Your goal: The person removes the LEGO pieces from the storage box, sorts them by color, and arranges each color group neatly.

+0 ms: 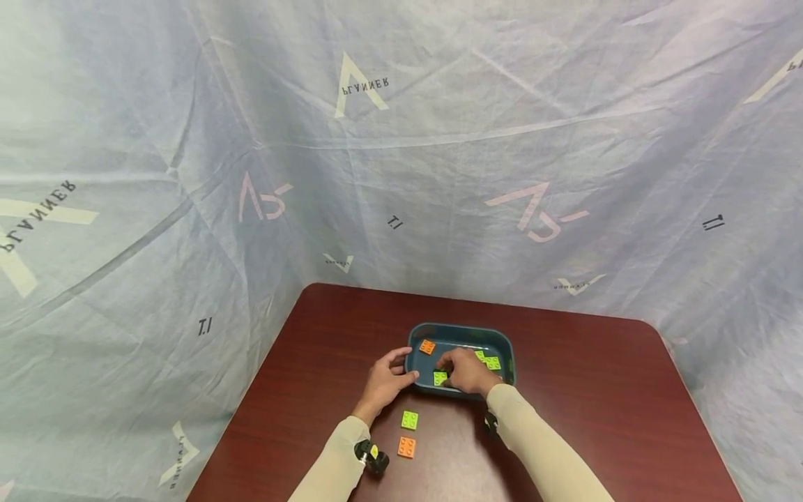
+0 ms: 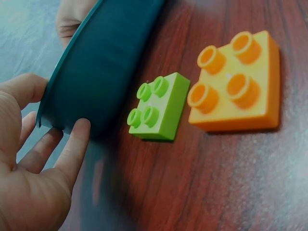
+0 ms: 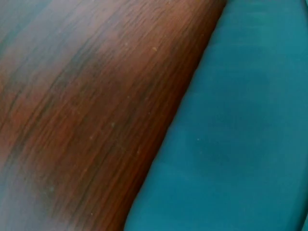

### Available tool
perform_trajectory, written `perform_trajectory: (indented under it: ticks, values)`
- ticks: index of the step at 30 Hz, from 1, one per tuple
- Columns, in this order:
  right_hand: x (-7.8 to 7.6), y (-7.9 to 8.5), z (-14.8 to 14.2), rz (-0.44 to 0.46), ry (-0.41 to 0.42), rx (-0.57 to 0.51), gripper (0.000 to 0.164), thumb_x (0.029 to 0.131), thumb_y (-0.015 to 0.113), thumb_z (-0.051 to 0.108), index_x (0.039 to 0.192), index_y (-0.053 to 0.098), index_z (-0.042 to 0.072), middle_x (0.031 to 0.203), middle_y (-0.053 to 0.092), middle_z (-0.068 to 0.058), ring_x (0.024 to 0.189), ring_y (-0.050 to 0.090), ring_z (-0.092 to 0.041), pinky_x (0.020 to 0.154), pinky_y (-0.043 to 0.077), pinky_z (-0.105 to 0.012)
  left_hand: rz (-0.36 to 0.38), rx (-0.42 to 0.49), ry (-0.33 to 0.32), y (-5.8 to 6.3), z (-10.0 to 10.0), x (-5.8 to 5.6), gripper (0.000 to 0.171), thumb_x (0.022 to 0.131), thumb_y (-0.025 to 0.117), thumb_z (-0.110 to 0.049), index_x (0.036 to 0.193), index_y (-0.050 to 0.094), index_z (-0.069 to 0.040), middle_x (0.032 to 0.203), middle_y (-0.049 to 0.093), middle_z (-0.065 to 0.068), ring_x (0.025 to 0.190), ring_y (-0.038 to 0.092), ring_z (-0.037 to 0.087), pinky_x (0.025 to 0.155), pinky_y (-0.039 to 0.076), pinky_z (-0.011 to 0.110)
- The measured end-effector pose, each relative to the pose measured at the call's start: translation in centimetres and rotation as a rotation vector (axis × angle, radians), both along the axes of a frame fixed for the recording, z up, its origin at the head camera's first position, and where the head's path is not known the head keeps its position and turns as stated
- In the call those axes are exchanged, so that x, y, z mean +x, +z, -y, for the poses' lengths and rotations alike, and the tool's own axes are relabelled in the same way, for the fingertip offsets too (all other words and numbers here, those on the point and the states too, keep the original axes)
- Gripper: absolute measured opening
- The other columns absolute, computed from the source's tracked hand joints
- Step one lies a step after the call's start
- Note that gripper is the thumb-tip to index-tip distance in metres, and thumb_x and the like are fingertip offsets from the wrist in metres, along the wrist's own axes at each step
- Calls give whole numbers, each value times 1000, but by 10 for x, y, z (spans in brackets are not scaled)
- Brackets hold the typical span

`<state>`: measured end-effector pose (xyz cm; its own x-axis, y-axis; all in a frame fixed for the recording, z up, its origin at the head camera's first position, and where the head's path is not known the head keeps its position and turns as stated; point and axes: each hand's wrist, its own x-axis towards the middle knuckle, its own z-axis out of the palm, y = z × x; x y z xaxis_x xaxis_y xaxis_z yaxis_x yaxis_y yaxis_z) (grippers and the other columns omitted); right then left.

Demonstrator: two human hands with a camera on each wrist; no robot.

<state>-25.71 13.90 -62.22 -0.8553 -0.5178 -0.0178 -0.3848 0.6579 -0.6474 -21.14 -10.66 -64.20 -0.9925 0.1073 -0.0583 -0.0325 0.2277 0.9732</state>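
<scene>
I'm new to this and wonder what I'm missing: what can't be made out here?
- Head view: the right hand hides part of its own grasp, so whether it grips the green brick is unclear.
- Head view: that hand partly blocks the green bricks to its right; their count is uncertain.
- Left wrist view: the tray's wall hides its inside.
- Right wrist view: the hand is out of frame.

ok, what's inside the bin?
Visible in the bin: an orange brick, a green brick at the right hand, two more green bricks on that hand's other side. The hand covers part of the inside; anything under it can't be seen.
</scene>
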Motion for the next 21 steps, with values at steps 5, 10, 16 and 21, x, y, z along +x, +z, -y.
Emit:
perform_trajectory:
  ticks: [5,10,16,21]
  values:
    - [-1,0,2,2,-3,11,34,79,92,4,111,82,9,102,79,-3,89,72,-15,81,62,-42,-7,6,-4,0,1,-1,63,92,85,-28,149,62,-18,141,66,13,120,72,29,86,64,36]
    - [-1,-1,3,24,-1,12,33,80,92,3,111,81,8,102,79,-4,89,71,-16,81,62,-43,-10,3,-9,-1,0,-1,63,92,84,-26,150,61,-16,141,66,14,120,72,30,85,64,35]
    - [-2,1,4,21,-15,24,33,80,92,6,111,81,8,101,79,-3,90,71,-16,81,62,-43,-15,23,-9,-2,1,-2,63,92,85,-28,149,61,-15,140,67,15,121,71,33,85,64,35]
    - [-3,2,5,4,-5,44,33,80,93,9,112,81,9,101,79,-2,90,72,-17,81,62,-43,-7,30,-13,-1,1,-1,64,92,85,-27,149,61,-15,140,67,15,121,72,32,85,64,34]
